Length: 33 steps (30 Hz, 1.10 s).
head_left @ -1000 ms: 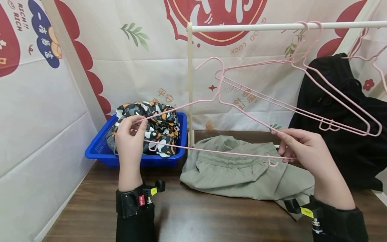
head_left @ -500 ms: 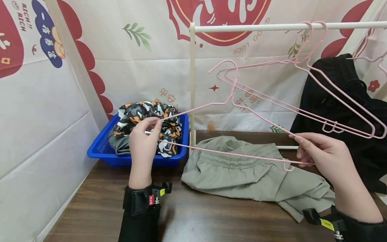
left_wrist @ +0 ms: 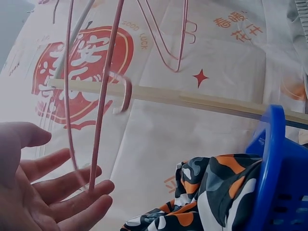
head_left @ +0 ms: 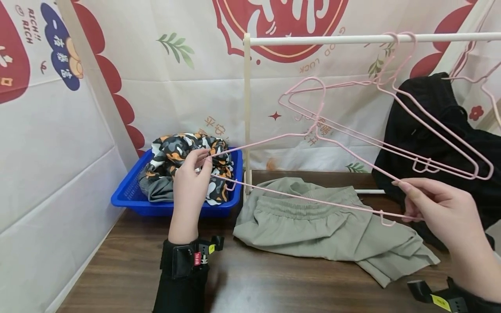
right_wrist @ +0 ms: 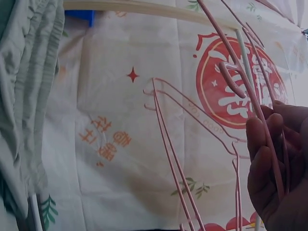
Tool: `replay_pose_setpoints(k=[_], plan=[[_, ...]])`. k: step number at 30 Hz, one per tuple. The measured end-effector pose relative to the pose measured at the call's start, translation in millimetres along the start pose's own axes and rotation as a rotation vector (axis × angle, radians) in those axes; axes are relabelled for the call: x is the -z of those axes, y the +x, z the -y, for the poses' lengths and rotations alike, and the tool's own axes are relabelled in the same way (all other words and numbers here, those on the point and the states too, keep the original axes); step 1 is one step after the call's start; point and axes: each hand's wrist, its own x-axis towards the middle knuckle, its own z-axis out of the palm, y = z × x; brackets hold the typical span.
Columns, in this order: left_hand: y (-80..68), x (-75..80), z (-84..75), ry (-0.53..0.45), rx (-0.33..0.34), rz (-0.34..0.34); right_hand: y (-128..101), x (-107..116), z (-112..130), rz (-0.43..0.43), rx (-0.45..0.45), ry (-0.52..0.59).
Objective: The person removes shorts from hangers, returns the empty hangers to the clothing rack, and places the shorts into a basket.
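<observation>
Left hand (head_left: 190, 182) and right hand (head_left: 446, 213) each pinched one end of the pink hanger (head_left: 313, 130), held level between them above the olive shorts (head_left: 325, 226); even tension looked advisable.

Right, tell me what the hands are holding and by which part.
Both hold one pink wire hanger: the left hand pinches its left shoulder end, the right hand grips the right end, by the bottom bar's corner.

"RICH!! RICH" showing mirrored in red on the backdrop cloth (head_left: 164, 87) at upper left of the head view, "GOOD LUCK" curving reversed under the red emblem (head_left: 279, 26) at top centre, orange Chinese characters appearing reversed lower down, wrist-strap tags too small to read
</observation>
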Motion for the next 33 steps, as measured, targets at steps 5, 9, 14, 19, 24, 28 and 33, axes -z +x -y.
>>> replay_pose_setpoints(k=[5, 9, 14, 19, 24, 28, 33], plan=[[-1.3, 2.3, -1.1, -0.019, 0.012, -0.008, -9.5, 10.8, -7.9, -0.072, 0.046, 0.063], [-2.4, 1.9, -1.2, -0.017, 0.017, -0.014, -13.2, 19.1, -15.5, -0.122, 0.089, 0.157], [-2.8, 0.3, -1.6, -0.017, 0.013, -0.01, -12.3, 29.1, -27.4, -0.152, 0.099, 0.279], [-3.2, -0.4, -3.1, -0.014, 0.021, -0.004, -14.2, 38.1, -39.4, -0.163, 0.064, 0.285], [-3.9, -1.0, -3.6, -0.018, 0.021, 0.01, -16.3, 45.8, -47.4, -0.159, 0.054, 0.198], [-4.8, -3.6, -4.0, -0.034, 0.013, 0.022, -18.1, 50.4, -48.6, -0.164, 0.058, 0.153], [-5.4, -7.8, -5.3, -0.054, 0.014, 0.029, -18.6, 49.9, -38.1, -0.244, -0.019, 0.15]])
